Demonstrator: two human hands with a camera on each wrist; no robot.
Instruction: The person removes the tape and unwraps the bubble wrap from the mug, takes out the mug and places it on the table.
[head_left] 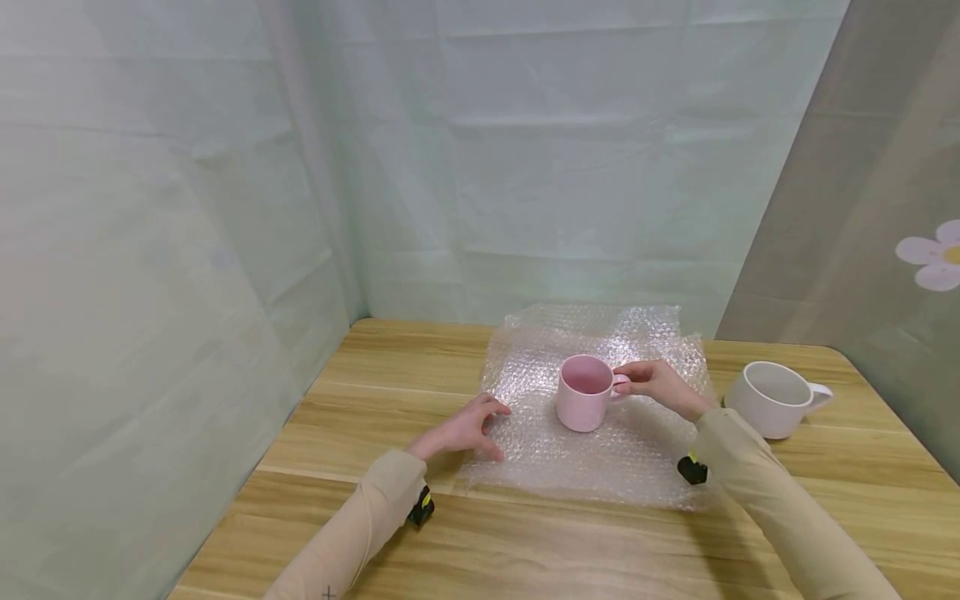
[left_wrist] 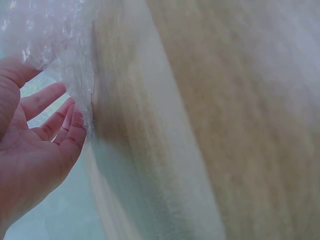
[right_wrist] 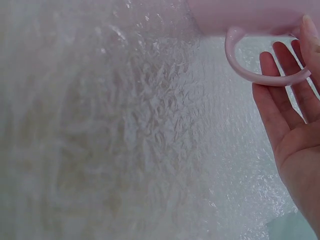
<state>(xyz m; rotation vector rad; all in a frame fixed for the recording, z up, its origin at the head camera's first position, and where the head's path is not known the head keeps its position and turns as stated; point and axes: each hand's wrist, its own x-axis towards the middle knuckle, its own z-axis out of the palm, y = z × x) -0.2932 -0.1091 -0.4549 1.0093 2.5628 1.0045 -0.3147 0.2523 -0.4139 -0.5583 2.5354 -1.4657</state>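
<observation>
A pink mug point(head_left: 582, 405) stands upright on a sheet of bubble wrap point(head_left: 600, 475), its handle pointing right. My right hand point(head_left: 657, 386) holds that handle point(right_wrist: 270, 80), thumb on one side and fingers on the other. At the left edge of the wrap is my left hand point(head_left: 467, 427), its fingers spread and loosely bent. In the left wrist view those fingers point(left_wrist: 47, 100) are at the wrap's edge; whether they press on it I cannot tell.
Right of the wrap a larger white mug point(head_left: 772, 404) stands on the wooden table point(head_left: 360, 417), handle to the right. Pale green cloth point(head_left: 562, 167) hangs behind the table and along its left side. A brownish panel of cloth point(head_left: 802, 242) hangs at the back right.
</observation>
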